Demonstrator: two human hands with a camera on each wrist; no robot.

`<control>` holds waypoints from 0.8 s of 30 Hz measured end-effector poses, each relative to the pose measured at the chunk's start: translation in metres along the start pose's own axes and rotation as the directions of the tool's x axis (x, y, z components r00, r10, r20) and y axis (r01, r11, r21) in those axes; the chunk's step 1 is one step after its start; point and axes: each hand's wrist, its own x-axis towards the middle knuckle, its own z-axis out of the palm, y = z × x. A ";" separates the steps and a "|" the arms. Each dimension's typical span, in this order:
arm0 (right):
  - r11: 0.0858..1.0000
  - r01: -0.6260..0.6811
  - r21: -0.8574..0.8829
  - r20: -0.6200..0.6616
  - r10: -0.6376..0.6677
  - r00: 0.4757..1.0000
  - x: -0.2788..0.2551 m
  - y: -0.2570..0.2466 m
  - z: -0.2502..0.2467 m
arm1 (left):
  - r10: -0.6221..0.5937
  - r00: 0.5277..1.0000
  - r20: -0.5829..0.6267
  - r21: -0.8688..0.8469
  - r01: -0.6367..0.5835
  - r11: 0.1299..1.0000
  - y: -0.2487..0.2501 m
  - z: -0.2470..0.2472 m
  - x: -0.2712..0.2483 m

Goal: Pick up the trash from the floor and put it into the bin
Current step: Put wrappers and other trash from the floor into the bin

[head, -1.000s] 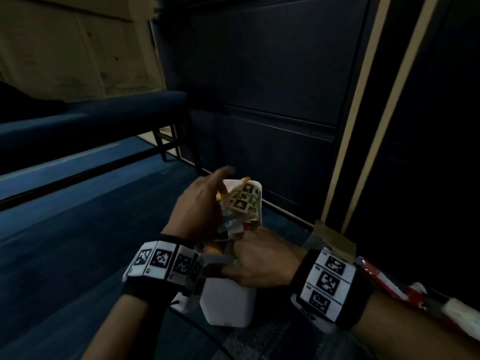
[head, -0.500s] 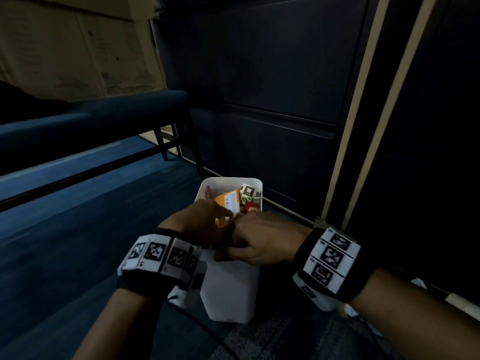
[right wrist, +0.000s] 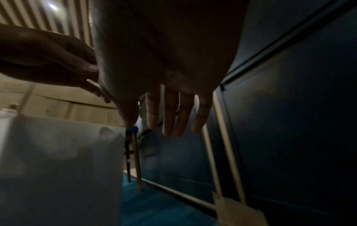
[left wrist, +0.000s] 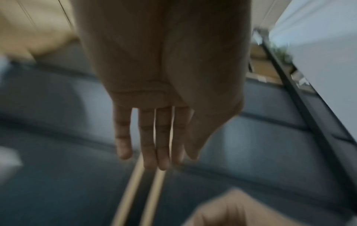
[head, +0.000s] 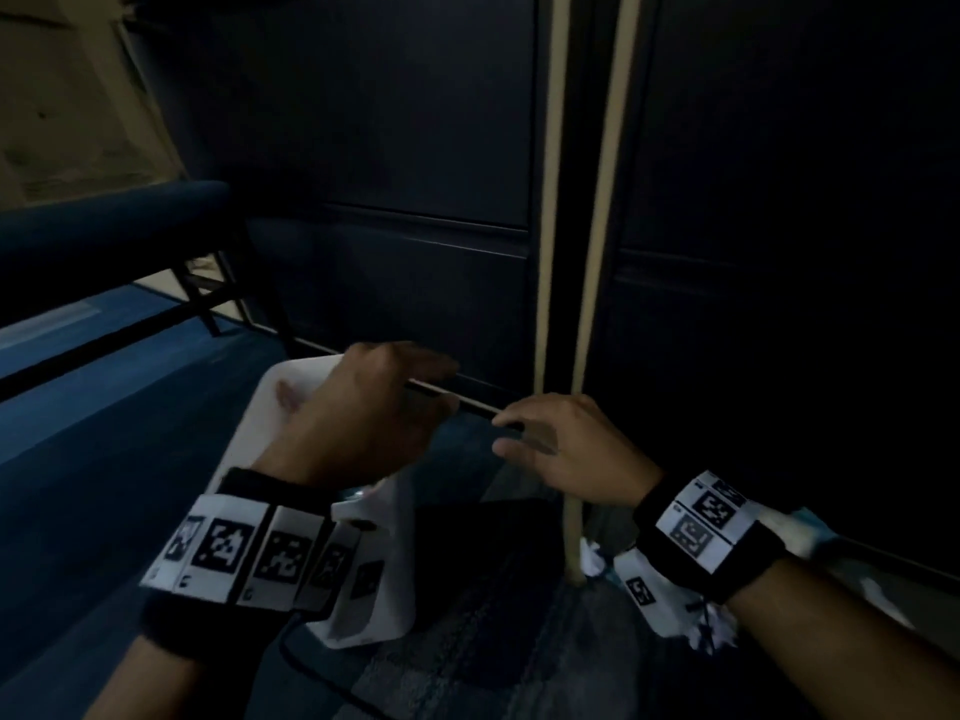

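The white bin (head: 291,392) stands on the blue carpet against the dark wall; my left hand (head: 426,392) hovers over its mouth and hides what lies inside. In the left wrist view the left hand (left wrist: 154,152) has straight fingers and holds nothing. My right hand (head: 501,436) hangs just right of the bin, apart from it, its fingers (right wrist: 170,116) straight and empty. The right wrist view has the bin's wall (right wrist: 58,168) at the lower left. A pale scrap (head: 800,532) lies on the floor behind my right wrist.
Dark panelled wall (head: 415,148) close behind the bin, with two pale wooden poles (head: 597,252) leaning on it. A blue bench (head: 104,236) on dark legs stands at the left. Blue carpet (head: 104,459) spreads to the left of the bin.
Both hands held packets and wrappers over and in the bin; now they are out of it and empty. The right hand has drawn away to the right, the left has risen above the bin.
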 end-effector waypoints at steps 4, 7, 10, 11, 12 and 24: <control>0.985 -0.166 -0.049 -0.016 0.165 0.986 -0.043 0.055 -0.002 | 0.133 0.986 0.100 -0.180 -0.113 0.977 0.029 0.068 0.020; 0.953 -0.297 -0.058 -0.010 0.297 0.955 -0.084 0.095 -0.007 | 0.186 0.947 0.261 -0.283 -0.109 0.953 0.050 0.132 0.027; 0.910 -0.393 -0.135 0.011 0.397 0.918 -0.125 0.126 -0.018 | 0.191 0.882 0.430 -0.329 -0.043 0.943 0.075 0.195 0.027; 0.888 -0.433 -0.156 0.011 0.440 0.898 -0.138 0.137 -0.022 | 0.127 0.864 0.488 -0.312 0.037 0.949 0.082 0.217 0.025; 0.868 -0.466 -0.173 0.006 0.474 0.880 -0.151 0.146 -0.025 | 0.045 0.840 0.540 -0.254 0.112 0.961 0.085 0.242 0.022; 0.767 -0.592 -0.248 0.112 0.630 0.769 -0.230 0.215 0.005 | -0.033 0.543 0.839 0.051 -0.019 0.999 0.108 0.413 -0.009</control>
